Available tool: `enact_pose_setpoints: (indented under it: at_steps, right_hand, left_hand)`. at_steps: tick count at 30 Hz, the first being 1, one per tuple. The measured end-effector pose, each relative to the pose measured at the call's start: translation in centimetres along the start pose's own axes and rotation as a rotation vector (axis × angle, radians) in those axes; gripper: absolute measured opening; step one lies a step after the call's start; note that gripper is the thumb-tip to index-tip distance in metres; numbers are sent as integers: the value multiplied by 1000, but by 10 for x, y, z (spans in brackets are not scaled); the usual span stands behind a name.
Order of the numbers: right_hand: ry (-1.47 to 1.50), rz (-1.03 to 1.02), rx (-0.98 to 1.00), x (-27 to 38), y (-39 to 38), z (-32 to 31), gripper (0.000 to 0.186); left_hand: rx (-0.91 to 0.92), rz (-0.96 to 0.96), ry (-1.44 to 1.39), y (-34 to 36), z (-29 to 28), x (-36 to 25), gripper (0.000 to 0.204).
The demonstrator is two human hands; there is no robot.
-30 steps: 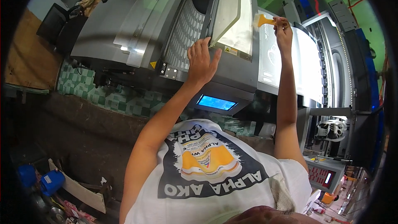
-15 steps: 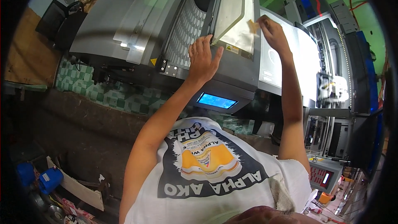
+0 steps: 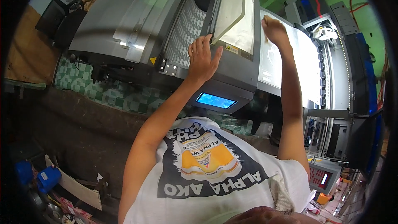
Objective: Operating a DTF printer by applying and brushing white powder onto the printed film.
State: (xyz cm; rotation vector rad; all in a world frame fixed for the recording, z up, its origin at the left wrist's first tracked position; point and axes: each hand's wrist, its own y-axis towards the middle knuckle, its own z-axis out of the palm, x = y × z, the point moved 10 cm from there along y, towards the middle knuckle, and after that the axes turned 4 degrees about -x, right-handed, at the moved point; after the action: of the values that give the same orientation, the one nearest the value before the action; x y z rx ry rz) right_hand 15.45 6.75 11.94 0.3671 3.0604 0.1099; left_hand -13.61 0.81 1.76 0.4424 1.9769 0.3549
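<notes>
My left hand (image 3: 203,59) lies with its fingers spread on the grey machine's (image 3: 232,70) top, its fingertips at the lower corner of a raised clear lid (image 3: 232,6). Next to that lid is an open bay (image 3: 248,25) with a pale, whitish surface inside. My right hand (image 3: 275,31) is closed above the brightly lit white film (image 3: 290,58). A small tan thing (image 3: 265,38) pokes out below its fingers, too small and blurred to name. Faint pale shapes show on the film beneath that hand.
A lit blue screen (image 3: 216,100) is set in the machine's front. Left of my left hand is a perforated, curved belt (image 3: 186,33). A printer carriage (image 3: 325,32) sits on a rail at the right. A keypad panel (image 3: 325,175) stands low on the right; blue jugs (image 3: 49,178) lie lower left.
My right hand has moved right with the tan thing, from the open bay to over the film. The printer carriage has travelled to the rail's far end. My left hand stays put.
</notes>
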Motion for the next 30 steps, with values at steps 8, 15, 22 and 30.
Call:
enact_pose_setpoints:
  at_steps: [8,15,22,30]
  right_hand:
    - [241,-43,-201,22,23,-19,36]
    - [457,-186,-189,18,54,16,37]
    - [171,-93,-290,-1,67,13,37]
    - [201,-4,-345,-21,91,-7,39]
  left_hand:
    - [-18,9,3,1,-4,0,58]
    - [-20,-3,1,3,-2,-1,59]
    - [-9,-4,5,2,-1,-1,59]
    - [-7,-11,6,1,-5,2,59]
